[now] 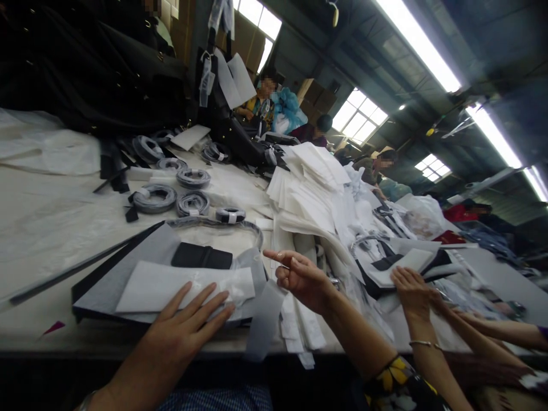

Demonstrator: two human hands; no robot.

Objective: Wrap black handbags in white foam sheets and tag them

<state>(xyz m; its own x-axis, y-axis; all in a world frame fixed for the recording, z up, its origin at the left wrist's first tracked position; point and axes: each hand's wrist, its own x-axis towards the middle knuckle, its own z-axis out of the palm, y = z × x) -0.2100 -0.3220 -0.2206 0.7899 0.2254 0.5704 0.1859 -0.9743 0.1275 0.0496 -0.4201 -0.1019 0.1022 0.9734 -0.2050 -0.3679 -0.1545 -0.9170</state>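
My left hand (pixel 194 317) lies flat, fingers spread, on a folded white foam sheet (pixel 158 285). Beneath it is a flat black piece, apparently a bag (pixel 81 297), mostly covered by pale grey sheeting (pixel 149 251). A black folded piece (pixel 201 256) rests just above the foam. The bag's wrapped handle (pixel 250 224) arches over the far side. My right hand (pixel 303 279) hovers by the bag's right edge, index finger stretched out and the others curled, with nothing visible in it. A translucent sheet (pixel 263 325) hangs over the table's front edge between my hands.
Wrapped strap coils (pixel 154 198) lie beyond the bag. A loose pile of white sheets (pixel 306 188) stands to the right, with white strips (pixel 299 322) below it. A co-worker's hands (pixel 411 288) press on another bag close to my right. Black bags (pixel 107 68) are heaped far left.
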